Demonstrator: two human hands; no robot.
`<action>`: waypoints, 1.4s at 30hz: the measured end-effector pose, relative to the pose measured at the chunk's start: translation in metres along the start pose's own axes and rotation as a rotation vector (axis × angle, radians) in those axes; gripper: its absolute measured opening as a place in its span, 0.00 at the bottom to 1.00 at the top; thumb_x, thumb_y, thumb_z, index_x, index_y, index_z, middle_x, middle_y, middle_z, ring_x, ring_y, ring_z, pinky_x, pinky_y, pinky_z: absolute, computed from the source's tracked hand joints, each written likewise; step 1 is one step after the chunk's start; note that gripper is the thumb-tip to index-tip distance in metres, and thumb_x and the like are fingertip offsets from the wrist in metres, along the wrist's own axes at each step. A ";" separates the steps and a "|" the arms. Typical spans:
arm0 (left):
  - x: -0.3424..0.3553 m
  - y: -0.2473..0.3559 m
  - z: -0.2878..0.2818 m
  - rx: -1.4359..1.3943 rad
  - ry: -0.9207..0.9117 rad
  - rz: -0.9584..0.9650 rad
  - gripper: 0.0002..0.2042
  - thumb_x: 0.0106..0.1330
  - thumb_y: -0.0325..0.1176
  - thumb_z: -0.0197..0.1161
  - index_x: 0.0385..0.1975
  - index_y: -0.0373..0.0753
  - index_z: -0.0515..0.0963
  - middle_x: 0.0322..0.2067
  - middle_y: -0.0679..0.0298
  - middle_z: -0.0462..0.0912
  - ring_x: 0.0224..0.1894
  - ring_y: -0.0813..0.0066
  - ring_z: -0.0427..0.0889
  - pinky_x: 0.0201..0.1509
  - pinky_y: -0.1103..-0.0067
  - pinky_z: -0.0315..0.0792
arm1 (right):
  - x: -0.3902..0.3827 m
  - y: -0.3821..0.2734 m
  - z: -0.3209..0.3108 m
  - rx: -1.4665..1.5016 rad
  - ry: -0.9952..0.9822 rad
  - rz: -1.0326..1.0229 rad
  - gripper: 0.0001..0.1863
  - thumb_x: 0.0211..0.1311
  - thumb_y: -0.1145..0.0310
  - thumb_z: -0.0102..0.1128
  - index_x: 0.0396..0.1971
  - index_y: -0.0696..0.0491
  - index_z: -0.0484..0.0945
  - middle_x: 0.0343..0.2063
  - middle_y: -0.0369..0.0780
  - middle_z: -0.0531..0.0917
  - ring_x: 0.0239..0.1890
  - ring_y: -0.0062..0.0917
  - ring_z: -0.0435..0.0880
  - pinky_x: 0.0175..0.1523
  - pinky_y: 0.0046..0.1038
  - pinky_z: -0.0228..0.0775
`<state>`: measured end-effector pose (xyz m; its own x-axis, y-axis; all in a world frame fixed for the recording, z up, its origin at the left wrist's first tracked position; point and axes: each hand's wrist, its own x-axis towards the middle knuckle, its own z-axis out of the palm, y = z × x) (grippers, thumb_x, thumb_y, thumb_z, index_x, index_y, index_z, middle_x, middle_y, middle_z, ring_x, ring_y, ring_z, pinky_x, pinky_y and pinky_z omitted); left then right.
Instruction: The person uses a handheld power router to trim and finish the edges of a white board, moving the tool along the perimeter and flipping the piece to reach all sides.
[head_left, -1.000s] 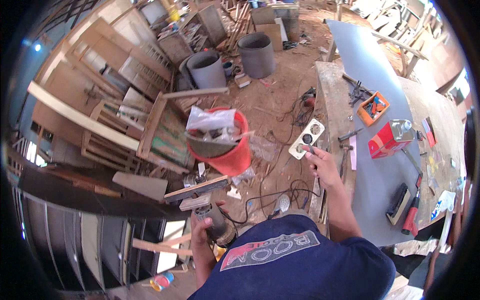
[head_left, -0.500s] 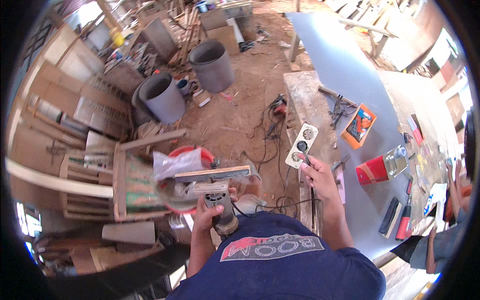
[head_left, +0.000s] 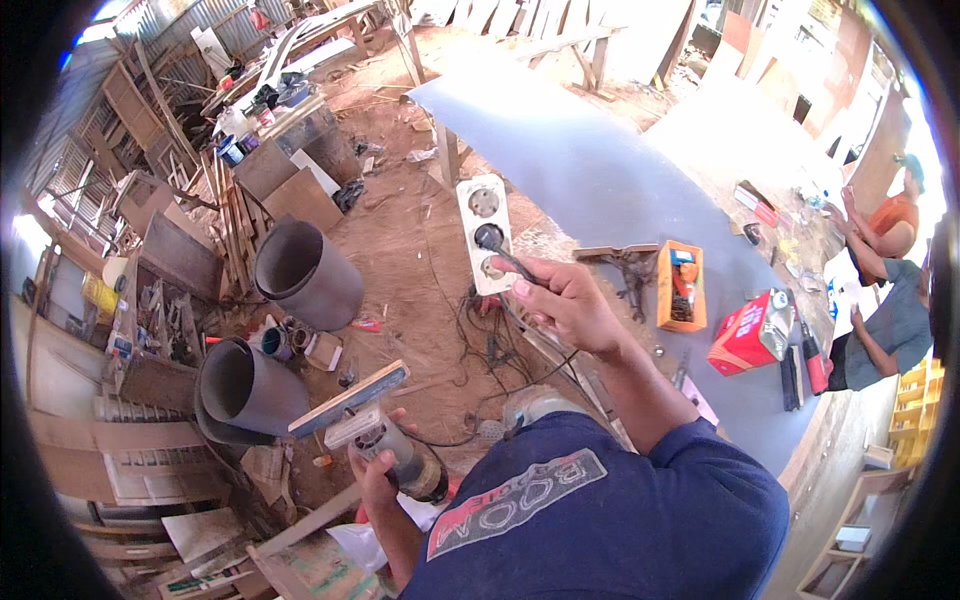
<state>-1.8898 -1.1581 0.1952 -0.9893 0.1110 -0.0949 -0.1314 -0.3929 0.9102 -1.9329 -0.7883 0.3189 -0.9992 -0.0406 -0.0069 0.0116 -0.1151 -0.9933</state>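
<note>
My left hand (head_left: 373, 478) is wrapped around a handheld power tool (head_left: 415, 465), a grey cylindrical motor body with a dark end. Strips of wood are fixed across its far end, the longest being a flat wooden bar (head_left: 350, 397). My right hand (head_left: 572, 305) is stretched forward and grips the near end of a white power strip (head_left: 484, 204), held up over the dirt floor. A black plug (head_left: 489, 238) sits in its middle socket, its cord running back under my fingers. Some of my right fingertips are hidden behind the strip.
To the right runs a long table with a grey sheet (head_left: 590, 150), bearing an orange box of small items (head_left: 682, 290) and a red can (head_left: 750, 335). Two rolled grey cylinders (head_left: 308, 275) stand left. Cables (head_left: 490, 345) lie tangled ahead. Other people (head_left: 880, 310) are at the far right.
The view has swung, so the table sits farther left in the picture. My right hand has lifted the power strip up and forward. The tool in my left hand is now tilted.
</note>
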 end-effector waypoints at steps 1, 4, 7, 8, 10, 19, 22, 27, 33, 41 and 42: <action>0.015 0.009 -0.006 -0.008 -0.006 -0.015 0.42 0.49 0.40 0.75 0.66 0.29 0.67 0.54 0.40 0.82 0.48 0.49 0.88 0.52 0.60 0.84 | 0.017 0.001 0.007 0.011 0.016 0.001 0.24 0.79 0.63 0.58 0.69 0.54 0.75 0.23 0.22 0.67 0.23 0.06 0.62 0.27 0.16 0.54; 0.064 0.023 -0.023 -0.010 -0.002 -0.045 0.42 0.49 0.40 0.75 0.66 0.29 0.68 0.54 0.41 0.82 0.49 0.49 0.87 0.54 0.59 0.83 | 0.070 0.004 0.021 0.037 0.017 0.014 0.25 0.79 0.63 0.58 0.70 0.55 0.73 0.22 0.22 0.67 0.22 0.06 0.63 0.27 0.16 0.54; 0.105 0.022 -0.039 -0.009 0.040 -0.045 0.42 0.50 0.40 0.75 0.66 0.29 0.67 0.54 0.41 0.82 0.50 0.48 0.87 0.54 0.59 0.83 | 0.125 0.024 0.032 0.073 0.010 0.115 0.24 0.79 0.65 0.58 0.68 0.59 0.74 0.21 0.23 0.66 0.21 0.06 0.61 0.26 0.16 0.50; 0.126 0.023 -0.047 -0.024 0.033 -0.029 0.42 0.50 0.39 0.75 0.67 0.29 0.67 0.54 0.41 0.82 0.50 0.48 0.87 0.54 0.59 0.84 | 0.144 0.030 0.035 0.077 -0.018 0.118 0.24 0.79 0.65 0.58 0.68 0.59 0.74 0.21 0.23 0.66 0.21 0.06 0.61 0.26 0.16 0.50; 0.168 0.025 -0.061 -0.028 0.059 0.005 0.42 0.51 0.38 0.74 0.67 0.29 0.66 0.55 0.40 0.82 0.50 0.47 0.88 0.54 0.60 0.84 | 0.192 0.046 0.041 0.099 0.011 0.145 0.23 0.79 0.66 0.57 0.68 0.60 0.74 0.20 0.22 0.66 0.21 0.07 0.60 0.26 0.17 0.49; 0.387 0.086 -0.102 0.052 0.077 -0.023 0.41 0.52 0.37 0.75 0.67 0.28 0.67 0.55 0.41 0.82 0.50 0.50 0.88 0.52 0.61 0.84 | 0.457 0.044 0.075 0.162 -0.131 0.081 0.22 0.80 0.65 0.56 0.66 0.60 0.76 0.21 0.23 0.66 0.22 0.08 0.62 0.28 0.17 0.53; 0.454 0.097 -0.115 0.066 0.078 -0.014 0.41 0.51 0.37 0.75 0.66 0.27 0.68 0.55 0.42 0.82 0.50 0.51 0.88 0.53 0.62 0.84 | 0.540 0.029 0.078 0.100 -0.183 0.052 0.21 0.81 0.65 0.55 0.65 0.60 0.76 0.21 0.23 0.67 0.22 0.08 0.62 0.28 0.16 0.54; 0.563 0.109 -0.119 -0.003 0.097 -0.004 0.40 0.51 0.38 0.74 0.65 0.25 0.69 0.53 0.45 0.83 0.49 0.55 0.88 0.53 0.62 0.84 | 0.661 0.031 0.095 0.114 -0.175 0.088 0.20 0.81 0.64 0.54 0.63 0.60 0.78 0.20 0.23 0.66 0.22 0.07 0.62 0.27 0.16 0.53; 0.726 0.128 -0.141 -0.092 0.007 -0.060 0.39 0.51 0.37 0.75 0.63 0.26 0.70 0.52 0.48 0.84 0.47 0.57 0.89 0.53 0.64 0.84 | 0.822 0.043 0.107 0.057 -0.174 0.098 0.19 0.81 0.62 0.54 0.59 0.61 0.81 0.19 0.23 0.67 0.21 0.07 0.62 0.26 0.16 0.52; 0.965 0.152 -0.187 0.012 -0.068 -0.101 0.39 0.49 0.40 0.77 0.62 0.28 0.72 0.50 0.50 0.86 0.48 0.57 0.89 0.55 0.63 0.82 | 1.012 0.030 0.113 -0.085 -0.089 0.194 0.19 0.82 0.62 0.52 0.42 0.63 0.84 0.14 0.25 0.68 0.16 0.08 0.60 0.23 0.17 0.50; 0.990 0.159 -0.191 0.016 -0.076 -0.118 0.39 0.49 0.40 0.77 0.62 0.28 0.72 0.50 0.50 0.86 0.48 0.57 0.89 0.55 0.63 0.82 | 1.027 0.030 0.113 -0.078 -0.075 0.204 0.19 0.82 0.62 0.52 0.42 0.63 0.84 0.14 0.25 0.68 0.16 0.08 0.60 0.23 0.17 0.50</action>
<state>-2.9023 -1.2853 0.1691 -0.9593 0.2242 -0.1716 -0.2449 -0.3582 0.9009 -2.9545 -0.9458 0.2954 -0.9707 -0.1288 -0.2031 0.2073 -0.0204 -0.9781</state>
